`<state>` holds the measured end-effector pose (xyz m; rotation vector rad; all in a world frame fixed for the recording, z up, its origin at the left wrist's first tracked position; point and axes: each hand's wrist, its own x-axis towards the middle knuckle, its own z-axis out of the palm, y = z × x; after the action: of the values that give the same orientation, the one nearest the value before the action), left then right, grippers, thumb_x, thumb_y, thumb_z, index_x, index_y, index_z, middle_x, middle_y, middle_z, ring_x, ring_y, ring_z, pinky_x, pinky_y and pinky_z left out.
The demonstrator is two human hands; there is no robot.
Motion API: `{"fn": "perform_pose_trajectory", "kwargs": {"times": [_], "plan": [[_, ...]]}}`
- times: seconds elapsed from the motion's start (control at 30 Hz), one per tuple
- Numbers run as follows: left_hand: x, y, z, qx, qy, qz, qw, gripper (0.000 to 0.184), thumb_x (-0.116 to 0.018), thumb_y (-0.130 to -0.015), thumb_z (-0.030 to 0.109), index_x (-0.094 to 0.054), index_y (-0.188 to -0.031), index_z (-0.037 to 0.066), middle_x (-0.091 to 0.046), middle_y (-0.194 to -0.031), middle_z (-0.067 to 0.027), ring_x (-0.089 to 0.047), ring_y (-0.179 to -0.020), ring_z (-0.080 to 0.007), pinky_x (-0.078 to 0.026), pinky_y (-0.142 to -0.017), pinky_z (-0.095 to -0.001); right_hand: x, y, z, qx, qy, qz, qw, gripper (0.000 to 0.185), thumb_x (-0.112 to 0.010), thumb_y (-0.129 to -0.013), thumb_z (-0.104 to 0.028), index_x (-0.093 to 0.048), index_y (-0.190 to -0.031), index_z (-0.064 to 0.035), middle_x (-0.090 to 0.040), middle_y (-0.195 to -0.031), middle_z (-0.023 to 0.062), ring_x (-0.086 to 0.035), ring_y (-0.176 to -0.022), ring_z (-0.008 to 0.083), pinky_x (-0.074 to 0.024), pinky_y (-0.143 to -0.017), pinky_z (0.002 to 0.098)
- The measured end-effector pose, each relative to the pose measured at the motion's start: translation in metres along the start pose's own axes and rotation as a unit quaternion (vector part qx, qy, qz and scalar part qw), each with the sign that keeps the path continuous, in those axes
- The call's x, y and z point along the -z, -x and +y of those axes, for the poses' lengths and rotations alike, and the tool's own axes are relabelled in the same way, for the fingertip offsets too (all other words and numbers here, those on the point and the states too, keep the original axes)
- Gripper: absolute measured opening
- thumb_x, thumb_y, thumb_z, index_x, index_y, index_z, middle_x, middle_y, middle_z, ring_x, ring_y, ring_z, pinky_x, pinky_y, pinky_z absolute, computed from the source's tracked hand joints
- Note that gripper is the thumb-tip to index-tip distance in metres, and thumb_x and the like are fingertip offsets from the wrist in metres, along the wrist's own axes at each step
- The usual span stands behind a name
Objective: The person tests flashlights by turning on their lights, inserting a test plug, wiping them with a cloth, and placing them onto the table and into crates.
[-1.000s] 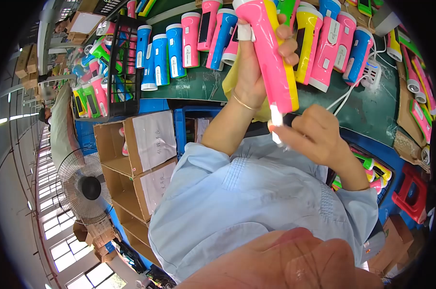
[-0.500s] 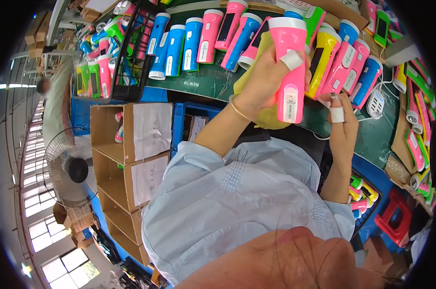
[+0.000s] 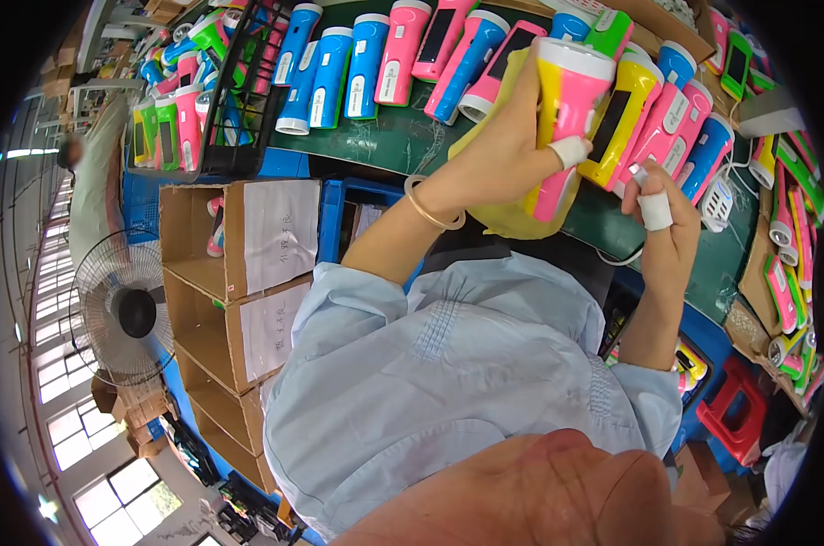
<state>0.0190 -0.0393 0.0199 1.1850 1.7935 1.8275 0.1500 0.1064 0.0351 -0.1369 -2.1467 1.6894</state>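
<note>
My left hand (image 3: 512, 159) is wrapped around a flashlight (image 3: 571, 114) with a white head and a pink and yellow body, held tilted above the bench. White tape circles its thumb. Behind the flashlight a yellow cloth (image 3: 512, 214) is partly covered. To the right, my right hand (image 3: 667, 214) has its fingers curled together, with white tape on them; anything pinched at the fingertips is too small to make out. Beside those fingers lie a pink flashlight (image 3: 644, 136) and a yellow flashlight (image 3: 619, 118) with a dark panel.
Several blue and pink flashlights (image 3: 366, 68) line the green bench (image 3: 384, 146). A black crate (image 3: 239, 109) of flashlights stands left, above cardboard compartments (image 3: 234, 341) and a fan (image 3: 134, 312). At right are a white power strip (image 3: 717, 205), more flashlights and a red stool (image 3: 735, 409).
The flashlight in my left hand has turned, now showing its yellow side and tilting. My right hand has shifted slightly right and down, its fingers more curled. The view has moved a little.
</note>
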Motion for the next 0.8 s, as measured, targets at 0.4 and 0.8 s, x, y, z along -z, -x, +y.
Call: {"fn": "perform_pose_trajectory", "kwargs": {"times": [0.4, 0.8], "plan": [[-0.022, -0.001, -0.002, -0.032, -0.207, 0.092, 0.974, 0.07, -0.074, -0.066, 0.016, -0.034, -0.121, -0.002, -0.049, -0.106, -0.0187, -0.052, -0.097, -0.0338, -0.044, -0.081, -0.039, -0.013, -0.026, -0.005, 0.056, 0.254, -0.01, 0.966, 0.015, -0.055, -0.085, -0.013, -0.056, -0.081, 0.0011, -0.052, -0.068, 0.0167, -0.052, -0.059, 0.0336, -0.0393, -0.052, 0.0377], [-0.022, 0.007, 0.012, 0.003, -0.266, 0.124, 0.956, 0.079, -0.068, -0.071, 0.014, -0.021, -0.128, -0.011, -0.043, -0.111, -0.0303, -0.049, -0.098, -0.0443, -0.043, -0.079, -0.0455, -0.032, -0.029, 0.004, 0.071, 0.337, 0.026, 0.939, 0.017, -0.047, -0.09, -0.014, -0.057, -0.092, -0.0003, -0.059, -0.071, 0.0179, -0.058, -0.063, 0.0333, -0.0435, -0.056, 0.038]]}}
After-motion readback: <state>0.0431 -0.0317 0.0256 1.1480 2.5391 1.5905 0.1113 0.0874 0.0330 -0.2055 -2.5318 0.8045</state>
